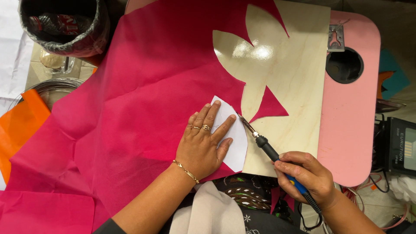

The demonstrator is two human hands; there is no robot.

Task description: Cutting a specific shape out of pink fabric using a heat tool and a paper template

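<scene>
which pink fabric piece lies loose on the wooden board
The small pink triangle right of the tool tip; the big pink sheet lies under the left hand.

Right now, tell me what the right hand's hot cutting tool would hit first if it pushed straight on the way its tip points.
The right hand aims the cutting tool up-left. Its tip already sits at the white paper template's edge, so that comes first, then the left hand's fingertips pressing on it, on the pink fabric.

A pink table (351, 130) carries a pale wooden board (290, 86) under pink fabric (143, 108).
</scene>
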